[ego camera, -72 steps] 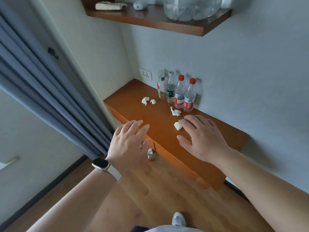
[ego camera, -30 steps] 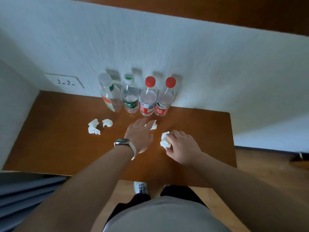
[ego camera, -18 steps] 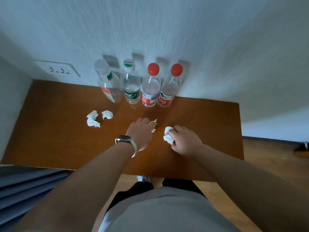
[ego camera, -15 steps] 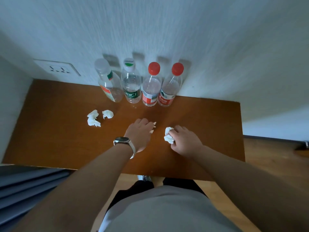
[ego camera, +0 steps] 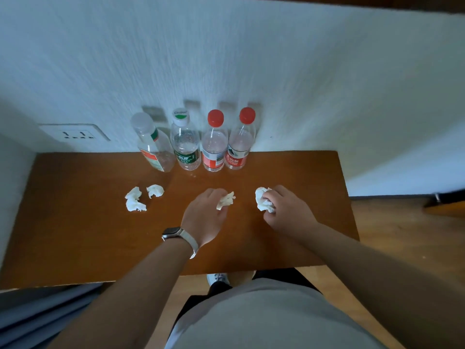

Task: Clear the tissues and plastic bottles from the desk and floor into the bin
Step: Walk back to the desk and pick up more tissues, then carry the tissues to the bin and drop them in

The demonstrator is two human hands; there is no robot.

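Several plastic bottles stand in a row against the wall at the back of the brown desk [ego camera: 75, 235]: a clear-capped one [ego camera: 152, 144], a green-labelled one [ego camera: 185, 144], and two red-capped ones [ego camera: 214, 144] [ego camera: 240, 143]. My left hand [ego camera: 205, 217], with a watch on the wrist, is closed on a small crumpled tissue [ego camera: 226, 200] at the desk's middle. My right hand [ego camera: 286, 210] grips a bigger white tissue ball [ego camera: 263, 202]. Two more crumpled tissues [ego camera: 134, 200] [ego camera: 155, 190] lie loose on the desk to the left.
A wall socket [ego camera: 74, 133] sits at the left above the desk. Grey curtain folds [ego camera: 37, 313] hang at the lower left. Wooden floor [ego camera: 407, 243] runs along the right, with a dark object [ego camera: 448, 197] at its far edge. No bin is in view.
Both hands have closed on tissues and moved slightly apart; the left hand's tissue now shows between its fingers. The view tilted up a little.
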